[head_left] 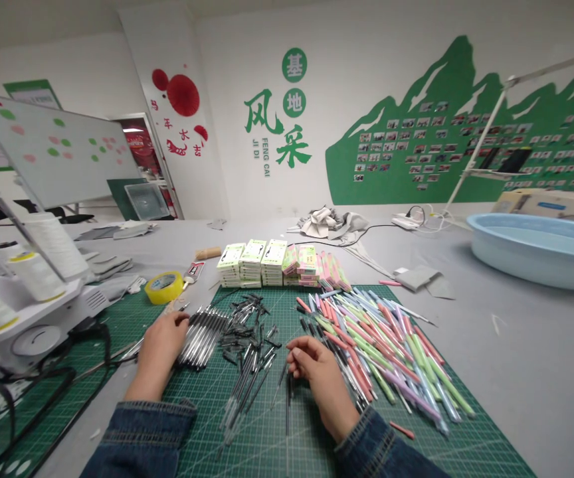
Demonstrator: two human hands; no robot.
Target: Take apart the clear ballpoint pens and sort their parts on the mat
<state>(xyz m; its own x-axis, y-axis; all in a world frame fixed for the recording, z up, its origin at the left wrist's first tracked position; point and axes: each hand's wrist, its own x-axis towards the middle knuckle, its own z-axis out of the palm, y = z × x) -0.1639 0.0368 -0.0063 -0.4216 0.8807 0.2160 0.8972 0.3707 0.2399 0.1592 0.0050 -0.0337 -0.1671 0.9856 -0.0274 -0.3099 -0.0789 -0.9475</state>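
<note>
Hands are apart: left hand [161, 348] at the silver tubes [201, 340], right hand [319, 378] curled above thin rods [287, 405]; whether either grips cannot be told. Tubes lie aligned on the green mat [267, 458]; black clips [240, 330] and coloured pens [391, 352] lie in loose heaps.

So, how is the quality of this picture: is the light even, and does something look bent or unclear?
Head view: soft, fairly even light; small glints on the silver tubes; whiteboard and blue basin stretched toward the edges; wall photos too small to make out.
</note>
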